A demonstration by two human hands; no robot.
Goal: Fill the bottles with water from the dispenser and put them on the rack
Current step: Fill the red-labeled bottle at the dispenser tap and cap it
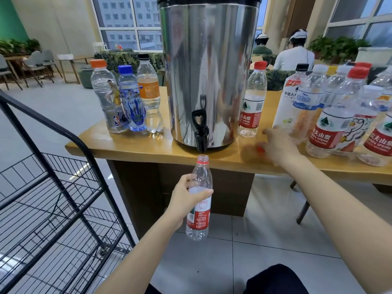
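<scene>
wooden tabletop (137, 147) carries a steel dispenser (207, 71); left hand (184, 200) grips an uncapped bottle (199, 217) just below its tap (200, 134) — right hand (277, 145) blurred, grip unclear — an off-centre mouth would spill water.

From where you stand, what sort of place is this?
Probably an office lounge or break area: large windows facing a tall building, chairs beside potted plants, and a steel water dispenser on a wooden table.
</scene>
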